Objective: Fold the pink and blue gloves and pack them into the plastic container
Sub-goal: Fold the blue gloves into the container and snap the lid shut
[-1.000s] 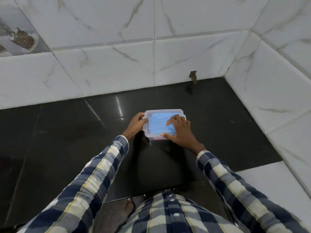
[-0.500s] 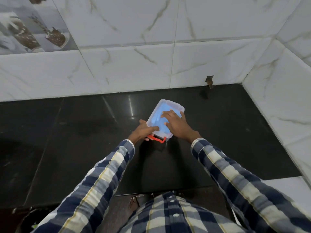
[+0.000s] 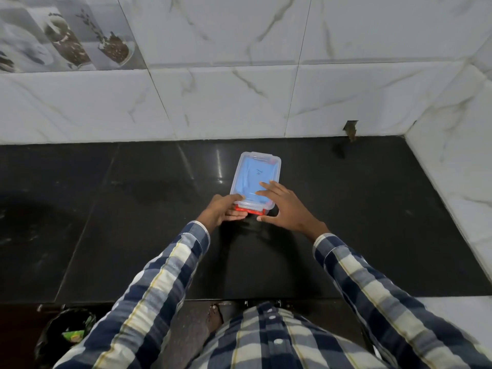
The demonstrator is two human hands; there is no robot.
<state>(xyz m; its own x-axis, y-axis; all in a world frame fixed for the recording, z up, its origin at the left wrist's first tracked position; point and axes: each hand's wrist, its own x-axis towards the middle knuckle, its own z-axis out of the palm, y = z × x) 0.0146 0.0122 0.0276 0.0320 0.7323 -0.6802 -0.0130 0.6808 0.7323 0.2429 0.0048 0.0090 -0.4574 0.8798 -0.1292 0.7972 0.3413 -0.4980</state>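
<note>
Bin (image 3: 66, 334) with green scraps sits at floor level, near left, below the counter (image 3: 106, 235) edge. Not relevant.

Both hands are on the near end of the container (image 3: 256, 179), which rests on the counter. Left hand (image 3: 222, 213) is curled round the near-left corner, fingers at the red latch (image 3: 249, 210), thumb on the lid (image 3: 263, 166) edge. Looks like it's pressing the clasp; can't tell if it has clicked. Right hand (image 3: 286, 209) is spread flat, fingertips resting on the lid's near right, gripping nothing.

Change vs. a second ago: the box has turned from sideways to lengthwise, pointing at the wall (image 3: 239, 102), and the right hand has come off the blue glove (image 3: 253, 177) to lie on the lid. Lid is on now.

Blue shows through the lid; pink isn't clearly visible from here, presumably underneath.

Judgement: folding and packing done, only latching left. Far latch (image 3: 262, 155) looks clear rather than red, state unknown.
</note>
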